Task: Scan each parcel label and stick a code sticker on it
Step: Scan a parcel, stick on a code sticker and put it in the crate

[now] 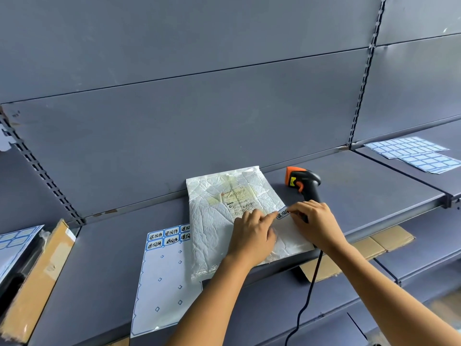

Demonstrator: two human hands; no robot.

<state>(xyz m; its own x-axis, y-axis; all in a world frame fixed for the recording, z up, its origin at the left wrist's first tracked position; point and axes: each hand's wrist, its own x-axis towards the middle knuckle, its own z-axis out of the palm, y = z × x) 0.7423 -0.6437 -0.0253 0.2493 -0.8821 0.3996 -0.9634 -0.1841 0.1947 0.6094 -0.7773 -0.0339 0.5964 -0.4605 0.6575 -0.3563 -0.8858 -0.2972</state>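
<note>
The shelf point(104, 258) carries the parcel point(217, 221) flat, label point(240, 202) up for scanning, with the sticker sheet point(162, 283) alongside and the scanner point(303, 182) set down behind. The right hand point(316, 223) has its grip pinched on a sticker point(283, 213) over the parcel. The left hand point(252, 236) presses a forefinger on the sticker's end, likely to align it.

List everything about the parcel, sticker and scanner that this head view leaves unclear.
Head view only:
Print on the label of the parcel: too small and blurred to read.
The code sticker: right end covered by the right hand pinching it; whether it is stuck down, or the left hand pinches or only presses it, cannot be told.
The scanner: lower handle behind the right hand.
The sticker sheet: right edge under the parcel.
</note>
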